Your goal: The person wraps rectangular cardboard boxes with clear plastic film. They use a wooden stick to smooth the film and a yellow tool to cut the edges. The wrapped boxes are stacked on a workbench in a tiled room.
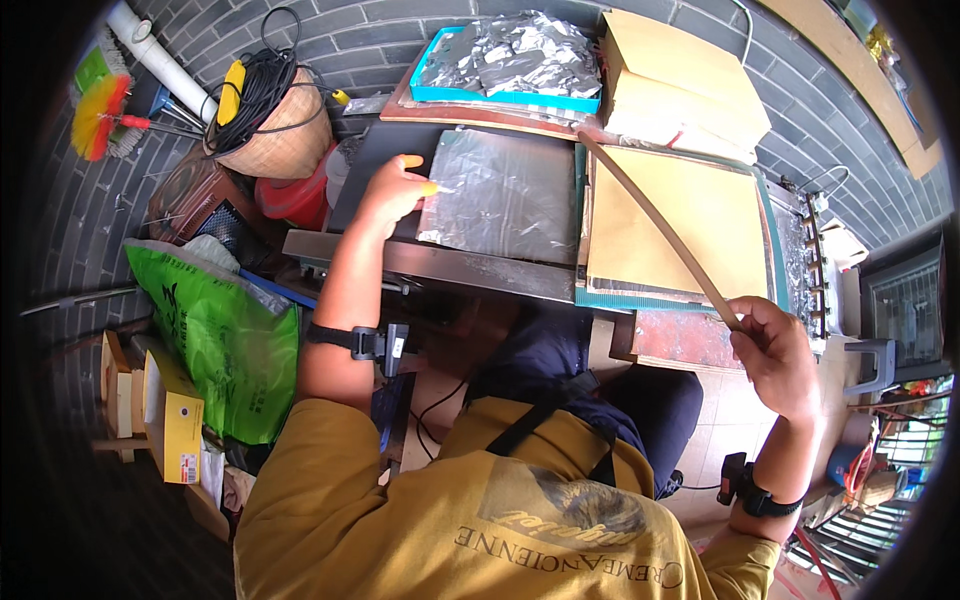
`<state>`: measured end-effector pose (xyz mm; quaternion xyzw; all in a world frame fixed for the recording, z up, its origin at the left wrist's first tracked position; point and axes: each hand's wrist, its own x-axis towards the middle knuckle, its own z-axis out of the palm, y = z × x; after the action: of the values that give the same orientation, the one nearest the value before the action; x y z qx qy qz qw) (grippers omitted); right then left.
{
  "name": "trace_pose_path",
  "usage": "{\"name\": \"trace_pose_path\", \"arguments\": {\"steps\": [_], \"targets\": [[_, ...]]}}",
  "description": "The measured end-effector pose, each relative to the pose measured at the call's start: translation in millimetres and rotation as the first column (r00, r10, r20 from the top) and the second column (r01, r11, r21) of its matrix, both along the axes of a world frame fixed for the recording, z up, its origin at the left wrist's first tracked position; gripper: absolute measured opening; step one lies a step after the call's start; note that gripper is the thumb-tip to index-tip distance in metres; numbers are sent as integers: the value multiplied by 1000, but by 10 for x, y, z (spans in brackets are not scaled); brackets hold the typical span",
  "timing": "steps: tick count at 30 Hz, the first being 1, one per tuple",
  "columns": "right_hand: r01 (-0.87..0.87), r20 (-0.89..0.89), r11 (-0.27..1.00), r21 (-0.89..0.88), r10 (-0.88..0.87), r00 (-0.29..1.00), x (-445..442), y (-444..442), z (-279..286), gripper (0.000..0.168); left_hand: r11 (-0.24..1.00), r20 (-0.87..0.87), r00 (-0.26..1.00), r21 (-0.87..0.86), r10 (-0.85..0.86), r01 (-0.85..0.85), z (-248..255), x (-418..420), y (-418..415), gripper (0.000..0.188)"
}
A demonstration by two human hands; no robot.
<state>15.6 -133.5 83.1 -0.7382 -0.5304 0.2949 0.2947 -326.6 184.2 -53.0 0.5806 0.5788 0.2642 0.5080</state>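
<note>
My left hand has yellow coverings on two fingertips. Its thumb and forefinger are spread apart, and the thumb tip touches the left edge of a thin silvery foil sheet. That sheet lies slightly wrinkled on a dark bench surface. In my right hand is one end of a long, thin wooden strip. The strip slants up and leftward over a stack of tan paper, its far end near the foil's upper right corner. A green mat shows under the stack.
Behind, a blue tray holds crumpled foil beside a thick stack of tan paper. At left are a basket with coiled black cable, a red container and a green bag. A metal rail edges the bench.
</note>
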Motion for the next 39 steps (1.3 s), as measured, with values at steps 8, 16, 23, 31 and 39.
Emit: {"name": "trace_pose_path", "arguments": {"steps": [8,16,23,31,39], "targets": [[-107,97,994,6,106,990,-193,307,-77,25,996,-33,996,-30,88,-89,-36,-509,262,56],[-212,201,976,-58,219,955,-349,467,-122,27,993,-37,993,-9,115,-116,-78,-679,390,61],[-209,159,970,-121,227,961,-438,497,-30,30,979,-146,971,109,188,-173,-46,-670,361,62],[-260,192,960,-102,275,942,-436,462,-51,31,939,-283,934,321,217,-121,-165,-721,442,56],[-323,161,934,-152,346,924,-415,315,123,28,983,42,997,174,59,-66,2,-579,111,40]]}}
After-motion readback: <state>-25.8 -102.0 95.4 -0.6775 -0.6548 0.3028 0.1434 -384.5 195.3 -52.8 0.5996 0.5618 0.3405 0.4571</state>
